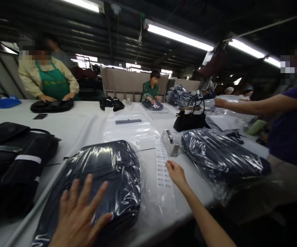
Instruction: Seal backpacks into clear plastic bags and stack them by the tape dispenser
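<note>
A dark navy bag sealed in clear plastic lies on the white table right in front of me. My left hand rests flat on its near end, fingers spread and open. My right hand reaches to a long white strip of labels beside the bag; its fingers are curled at the strip's edge, pinching it. A grey tape or label dispenser stands at the strip's far end.
A second plastic-wrapped navy bag lies to the right, with black bags at the left. A black handbag and empty plastic sleeves sit mid-table. Other people work across the table, and a person's arm reaches in from the right.
</note>
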Demonstrator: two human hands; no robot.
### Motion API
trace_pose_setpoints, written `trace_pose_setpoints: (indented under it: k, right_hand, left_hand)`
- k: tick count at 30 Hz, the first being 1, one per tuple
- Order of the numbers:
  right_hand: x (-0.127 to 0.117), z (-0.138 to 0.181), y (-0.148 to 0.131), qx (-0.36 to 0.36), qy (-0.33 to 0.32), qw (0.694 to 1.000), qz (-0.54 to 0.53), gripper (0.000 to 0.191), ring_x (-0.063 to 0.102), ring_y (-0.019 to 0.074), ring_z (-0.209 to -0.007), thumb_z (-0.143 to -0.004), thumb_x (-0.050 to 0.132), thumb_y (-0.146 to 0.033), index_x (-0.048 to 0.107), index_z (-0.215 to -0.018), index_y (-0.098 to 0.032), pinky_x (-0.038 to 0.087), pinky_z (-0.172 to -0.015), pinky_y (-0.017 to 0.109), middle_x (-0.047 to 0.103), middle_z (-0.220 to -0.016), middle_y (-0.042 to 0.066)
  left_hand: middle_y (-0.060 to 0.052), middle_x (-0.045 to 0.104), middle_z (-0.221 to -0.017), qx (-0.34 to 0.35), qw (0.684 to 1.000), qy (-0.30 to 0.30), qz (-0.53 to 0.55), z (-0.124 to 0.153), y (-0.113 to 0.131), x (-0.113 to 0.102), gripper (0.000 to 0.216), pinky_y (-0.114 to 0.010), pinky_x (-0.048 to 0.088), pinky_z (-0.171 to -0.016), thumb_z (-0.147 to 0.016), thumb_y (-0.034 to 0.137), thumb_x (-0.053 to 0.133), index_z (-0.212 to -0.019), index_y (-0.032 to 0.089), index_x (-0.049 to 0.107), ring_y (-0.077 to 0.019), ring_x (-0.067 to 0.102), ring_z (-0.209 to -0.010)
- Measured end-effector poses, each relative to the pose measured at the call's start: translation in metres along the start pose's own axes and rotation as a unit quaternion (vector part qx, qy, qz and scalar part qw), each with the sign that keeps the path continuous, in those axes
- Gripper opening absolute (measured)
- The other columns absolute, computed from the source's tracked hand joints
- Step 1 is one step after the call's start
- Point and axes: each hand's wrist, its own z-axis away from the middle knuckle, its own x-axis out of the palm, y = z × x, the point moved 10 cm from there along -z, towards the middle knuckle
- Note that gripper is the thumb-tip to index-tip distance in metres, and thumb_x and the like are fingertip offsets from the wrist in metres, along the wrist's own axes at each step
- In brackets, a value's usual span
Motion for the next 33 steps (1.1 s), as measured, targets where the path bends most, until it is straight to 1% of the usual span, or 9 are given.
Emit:
trace_pose_setpoints:
  k: [3,5,7,10,12,16,21,28,33]
  right_hand:
    - [-0.032,0.019,0.044,0.037,0.013,0.996,0.081,0.039,0.062,0.0265,-0.085,-0.081,0.046,-0.045,0.065,-0.097,-0.014,0.043,-0.08,0.036,0.067,-0.083,0.012]
    - [-0.027,0.033,0.063,0.051,0.002,0.992,0.116,0.038,0.061,0.028,-0.081,-0.077,0.052,-0.048,0.065,-0.09,-0.014,0.043,-0.076,0.037,0.066,-0.078,0.012]
    - [-0.014,0.041,0.073,0.059,-0.003,0.989,0.136,0.035,0.06,0.0279,-0.084,-0.075,0.056,-0.045,0.063,-0.091,-0.014,0.043,-0.076,0.036,0.064,-0.083,0.012]
    - [0.001,0.04,0.077,0.062,-0.003,0.987,0.146,0.027,0.059,0.0253,-0.089,-0.075,0.056,-0.037,0.059,-0.093,-0.017,0.043,-0.078,0.033,0.063,-0.09,0.01]
    - [0.004,0.035,0.078,0.06,-0.006,0.988,0.143,0.022,0.059,0.0238,-0.088,-0.075,0.056,-0.034,0.059,-0.09,-0.018,0.042,-0.078,0.031,0.063,-0.089,0.009]
    - [0.0,0.028,0.079,0.05,-0.011,0.991,0.124,0.015,0.061,0.0227,-0.082,-0.076,0.053,-0.031,0.061,-0.074,-0.018,0.043,-0.074,0.03,0.064,-0.082,0.008]
    - [-0.008,0.026,0.079,0.026,0.007,0.996,0.08,0.019,0.061,0.0205,-0.078,-0.082,0.044,-0.03,0.06,-0.078,-0.02,0.045,-0.072,0.029,0.066,-0.079,0.005]
    - [-0.007,0.014,0.099,0.079,-0.01,0.996,-0.04,0.054,0.064,0.02,-0.069,-0.071,0.056,-0.026,0.049,-0.123,-0.011,0.05,-0.07,0.029,0.068,-0.073,0.003]
    - [-0.005,0.013,0.101,0.086,-0.047,0.995,-0.011,0.036,0.065,0.0257,-0.078,-0.069,0.059,-0.039,0.066,-0.092,-0.012,0.048,-0.074,0.033,0.069,-0.079,0.009]
  left_hand:
    - [-0.002,0.022,-0.149,0.159,0.965,-0.208,0.031,-0.009,0.088,0.048,0.07,-0.066,0.005,-0.104,-0.069,0.055,0.065,-0.133,0.044,0.037,-0.0405,0.012,-0.135]
    - [-0.007,0.027,-0.147,0.178,0.938,-0.291,0.054,-0.009,0.119,0.063,0.075,-0.069,0.005,-0.102,-0.062,0.059,0.071,-0.129,0.041,0.045,-0.0437,0.016,-0.133]
    - [-0.009,0.033,-0.145,0.157,0.946,-0.264,0.099,-0.025,0.136,0.056,0.062,-0.067,0.009,-0.104,-0.068,0.058,0.066,-0.124,0.036,0.053,-0.0421,0.019,-0.133]
    - [-0.007,0.049,-0.133,0.088,0.947,-0.184,0.248,-0.068,0.152,0.048,0.04,-0.045,0.029,-0.105,-0.087,0.045,0.047,-0.123,0.029,0.054,-0.0277,0.041,-0.123]
    - [-0.009,0.057,-0.121,-0.007,0.922,-0.206,0.328,-0.096,0.157,0.079,0.04,-0.032,0.041,-0.094,-0.088,0.036,0.046,-0.125,0.021,0.049,-0.021,0.055,-0.106]
    - [-0.014,0.062,-0.099,-0.152,0.894,-0.271,0.323,-0.132,0.166,0.164,0.05,-0.031,0.047,-0.078,-0.083,0.028,0.05,-0.127,0.007,0.039,-0.0223,0.062,-0.088]
    - [-0.02,0.053,-0.117,-0.169,0.904,-0.252,0.302,-0.143,0.18,0.204,0.071,-0.029,0.042,-0.086,-0.069,0.02,0.064,-0.129,0.007,0.027,-0.0261,0.054,-0.108]
    - [-0.011,0.064,-0.097,-0.153,0.898,-0.275,0.308,-0.137,0.199,0.223,0.067,-0.025,0.044,-0.066,-0.066,0.012,0.058,-0.125,0.014,0.027,-0.022,0.063,-0.083]
    - [-0.009,0.065,-0.092,-0.129,0.906,-0.269,0.299,-0.138,0.201,0.217,0.052,-0.028,0.042,-0.071,-0.07,0.01,0.051,-0.12,0.016,0.037,-0.0234,0.062,-0.088]
